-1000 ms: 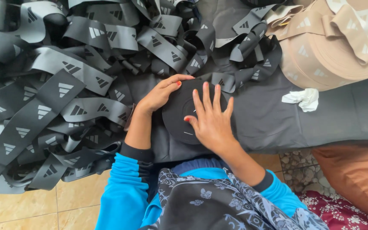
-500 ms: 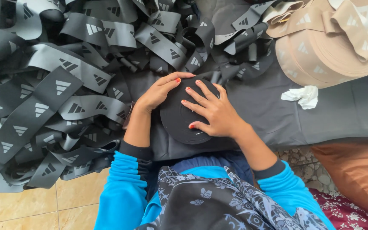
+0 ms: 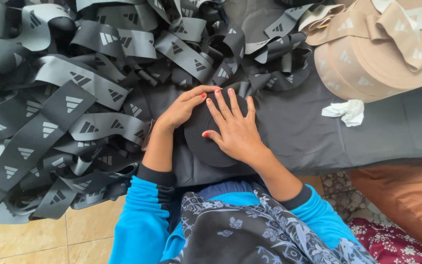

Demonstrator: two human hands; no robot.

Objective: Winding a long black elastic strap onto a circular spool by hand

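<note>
A flat round roll of black elastic band point(image 3: 202, 142) lies on a dark grey cloth point(image 3: 318, 132) in front of me. My right hand point(image 3: 235, 129) rests flat on top of the roll, fingers spread. My left hand point(image 3: 181, 108) curls around the roll's upper left edge. Black band from the loose heap point(image 3: 59, 107) runs up to the roll's far side near my fingertips. Both sleeves are bright blue with black cuffs.
A large roll of beige band point(image 3: 382, 54) with loose ends on top sits at the upper right. A crumpled white tissue point(image 3: 345, 111) lies beside it. An orange-brown cushion point(image 3: 406, 200) is at the lower right, tan floor tiles point(image 3: 35, 239) at the lower left.
My right hand has turned on the roll, the fingers swinging from upright toward the left and back up. The left hand stays on the roll's edge.
</note>
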